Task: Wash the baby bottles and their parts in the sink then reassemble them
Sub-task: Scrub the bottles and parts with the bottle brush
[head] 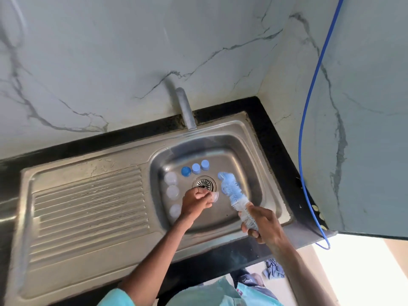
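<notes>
In the steel sink basin (249, 164), my left hand (195, 202) pinches a small clear teat (214, 197) just below the drain (204, 183). My right hand (262, 224) grips the lower end of a blue-and-white bottle brush (231, 191), whose bristled head points toward the basin's back. Three clear bottles (172, 192) stand in a column at the basin's left. Three blue caps (196, 168) stand in a row behind the drain.
A grey tap spout (186, 111) reaches over the sink's back rim. A ribbed draining board (88, 206) lies to the left. A blue hose (309, 111) hangs down the right marble wall. Black counter edging (276, 151) borders the sink.
</notes>
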Action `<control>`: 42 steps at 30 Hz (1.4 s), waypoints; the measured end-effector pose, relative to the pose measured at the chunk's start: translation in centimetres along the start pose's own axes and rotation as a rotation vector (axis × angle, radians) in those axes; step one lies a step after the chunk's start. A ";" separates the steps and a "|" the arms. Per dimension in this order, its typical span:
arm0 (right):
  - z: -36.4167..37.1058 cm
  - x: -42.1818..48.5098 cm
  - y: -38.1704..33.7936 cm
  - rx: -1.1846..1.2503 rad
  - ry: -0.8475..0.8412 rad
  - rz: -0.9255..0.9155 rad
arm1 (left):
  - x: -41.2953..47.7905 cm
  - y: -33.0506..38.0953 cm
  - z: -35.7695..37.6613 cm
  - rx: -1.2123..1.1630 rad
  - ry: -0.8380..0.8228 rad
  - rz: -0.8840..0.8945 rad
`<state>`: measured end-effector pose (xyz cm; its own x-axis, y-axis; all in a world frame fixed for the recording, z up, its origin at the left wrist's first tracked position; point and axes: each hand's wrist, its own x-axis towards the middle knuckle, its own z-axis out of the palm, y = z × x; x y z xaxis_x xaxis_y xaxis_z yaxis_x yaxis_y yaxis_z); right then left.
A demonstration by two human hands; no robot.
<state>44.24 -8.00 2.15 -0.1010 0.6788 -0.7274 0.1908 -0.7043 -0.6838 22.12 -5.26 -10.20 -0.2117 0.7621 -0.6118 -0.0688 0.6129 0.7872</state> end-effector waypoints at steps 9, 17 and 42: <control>2.0 -3.9 -2.3 -0.517 0.151 -0.514 | -6.5 8.9 -5.3 -0.618 -0.036 -0.091; 4.3 -4.0 -3.1 -0.977 0.399 -0.881 | -8.9 11.2 -6.9 -0.462 0.136 0.116; 5.4 -3.7 -9.4 -0.197 -0.357 -0.246 | -10.3 16.0 -9.3 -0.459 -0.072 0.319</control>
<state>37.56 -4.96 10.96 -0.4888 0.6827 -0.5432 0.2970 -0.4552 -0.8394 14.13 -5.25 9.39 -0.2255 0.9170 -0.3289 -0.4330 0.2081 0.8770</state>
